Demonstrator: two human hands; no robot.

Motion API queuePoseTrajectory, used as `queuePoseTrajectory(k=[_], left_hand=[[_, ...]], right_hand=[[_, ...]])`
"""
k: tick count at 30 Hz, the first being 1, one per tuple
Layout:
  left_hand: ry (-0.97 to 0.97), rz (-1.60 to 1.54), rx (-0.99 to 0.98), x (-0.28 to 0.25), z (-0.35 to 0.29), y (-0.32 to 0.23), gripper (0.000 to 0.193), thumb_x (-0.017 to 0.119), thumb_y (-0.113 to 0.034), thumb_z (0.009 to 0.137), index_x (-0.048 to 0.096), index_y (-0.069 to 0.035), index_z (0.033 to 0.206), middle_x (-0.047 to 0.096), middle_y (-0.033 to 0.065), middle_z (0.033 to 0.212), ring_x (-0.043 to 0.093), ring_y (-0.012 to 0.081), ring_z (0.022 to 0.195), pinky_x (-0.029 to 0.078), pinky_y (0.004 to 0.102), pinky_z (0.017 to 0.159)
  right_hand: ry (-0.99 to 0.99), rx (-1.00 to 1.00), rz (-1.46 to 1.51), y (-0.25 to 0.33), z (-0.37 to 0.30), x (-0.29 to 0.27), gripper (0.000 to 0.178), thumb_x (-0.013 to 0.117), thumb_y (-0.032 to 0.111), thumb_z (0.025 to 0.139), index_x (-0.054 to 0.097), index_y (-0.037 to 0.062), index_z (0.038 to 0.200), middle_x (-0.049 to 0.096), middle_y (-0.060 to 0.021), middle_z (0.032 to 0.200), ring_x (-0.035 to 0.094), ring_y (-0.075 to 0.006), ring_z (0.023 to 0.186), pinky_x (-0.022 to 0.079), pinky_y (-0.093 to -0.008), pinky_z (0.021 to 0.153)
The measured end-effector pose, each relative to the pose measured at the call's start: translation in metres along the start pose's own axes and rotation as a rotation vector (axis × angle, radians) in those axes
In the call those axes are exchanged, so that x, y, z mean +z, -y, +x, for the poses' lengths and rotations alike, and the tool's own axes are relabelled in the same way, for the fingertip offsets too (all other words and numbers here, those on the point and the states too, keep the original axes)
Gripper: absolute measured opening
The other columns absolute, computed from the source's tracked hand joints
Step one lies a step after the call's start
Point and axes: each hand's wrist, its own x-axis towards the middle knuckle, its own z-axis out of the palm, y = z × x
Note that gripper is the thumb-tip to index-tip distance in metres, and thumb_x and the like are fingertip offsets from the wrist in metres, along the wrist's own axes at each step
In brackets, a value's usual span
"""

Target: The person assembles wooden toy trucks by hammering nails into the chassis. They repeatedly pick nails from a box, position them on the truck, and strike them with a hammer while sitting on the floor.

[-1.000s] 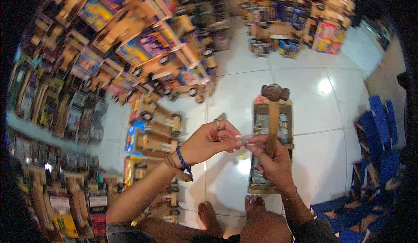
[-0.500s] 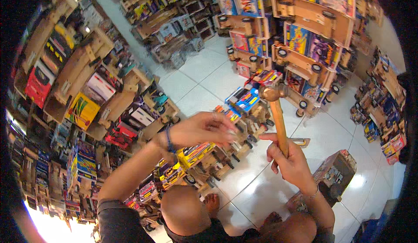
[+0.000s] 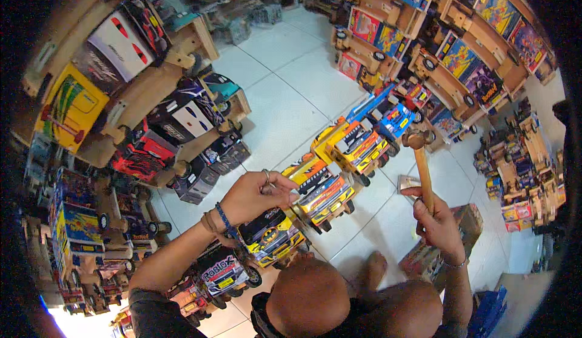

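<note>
My right hand grips a hammer by its wooden handle, head up, above the tiled floor. My left hand, with dark bracelets at the wrist, has its fingers curled together; a small pale bit may show at the fingertips, too blurred to name. Just beyond those fingertips sits an orange and yellow toy truck. Below my left hand stands a yellow and black toy truck. A yellow-orange toy truck and a blue toy truck continue the row to the upper right.
Stacked wooden toy trucks crowd the left side. Tall stacks of picture-sided toy trucks fill the upper right, and a smaller pile lies at the right. Beside my right wrist is a worn box. My bare foot rests on the tiles.
The view has shifted, so the truck row shows more fully. My left hand now appears lower and further left, its fingers less blurred. The hammer remains in my right hand, further right in view.
</note>
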Motion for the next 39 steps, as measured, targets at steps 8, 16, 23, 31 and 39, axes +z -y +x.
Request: queuePoseTrajectory(k=[8, 16, 23, 31, 39], left_hand=[[0.093, -0.087, 0.025, 0.006, 0.01, 0.007, 0.026, 0.074, -0.009, 0.091, 0.067, 0.0, 0.115, 0.074, 0.0036, 0.094, 0.068, 0.0072, 0.087, 0.053, 0.0221, 0.077], [0.074, -0.14, -0.027, 0.009, 0.012, 0.01, 0.026, 0.078, -0.013, 0.089, 0.068, 0.002, 0.108, 0.071, 0.0056, 0.093, 0.068, 0.0092, 0.083, 0.054, 0.0228, 0.074], [0.078, -0.19, -0.023, 0.009, 0.012, 0.012, 0.024, 0.077, -0.012, 0.09, 0.069, 0.002, 0.108, 0.07, 0.0057, 0.092, 0.067, 0.0098, 0.082, 0.055, 0.024, 0.074], [0.083, -0.206, -0.023, 0.007, 0.014, 0.015, 0.027, 0.078, -0.016, 0.089, 0.069, 0.0, 0.109, 0.073, 0.0045, 0.091, 0.068, 0.0089, 0.084, 0.056, 0.024, 0.077], [0.071, -0.227, -0.069, 0.007, 0.013, 0.011, 0.029, 0.078, -0.015, 0.089, 0.069, 0.003, 0.109, 0.07, 0.006, 0.092, 0.067, 0.0097, 0.083, 0.055, 0.0243, 0.077]], right_hand=[[-0.137, 0.006, -0.04, -0.023, -0.021, 0.016, 0.03, 0.056, 0.022, 0.104, 0.062, 0.0103, 0.131, 0.039, 0.0096, 0.072, 0.035, -0.0018, 0.06, 0.03, -0.0199, 0.054], [-0.084, 0.032, 0.065, -0.033, -0.029, 0.026, 0.033, 0.056, 0.024, 0.104, 0.06, 0.0072, 0.132, 0.038, 0.0097, 0.071, 0.033, -0.0008, 0.057, 0.029, -0.0198, 0.051], [-0.028, 0.077, 0.049, -0.026, -0.024, 0.036, 0.037, 0.058, 0.028, 0.104, 0.058, 0.007, 0.134, 0.037, 0.01, 0.07, 0.031, 0.0002, 0.05, 0.026, -0.0204, 0.046], [0.01, 0.043, -0.128, -0.021, -0.015, 0.042, 0.037, 0.057, 0.031, 0.103, 0.058, 0.0101, 0.134, 0.045, 0.0058, 0.073, 0.04, -0.0031, 0.054, 0.034, -0.0219, 0.048], [-0.029, 0.016, -0.176, -0.017, -0.015, 0.048, 0.045, 0.056, 0.029, 0.103, 0.046, 0.0103, 0.143, 0.048, 0.0028, 0.076, 0.044, -0.0051, 0.055, 0.038, -0.0236, 0.049]])
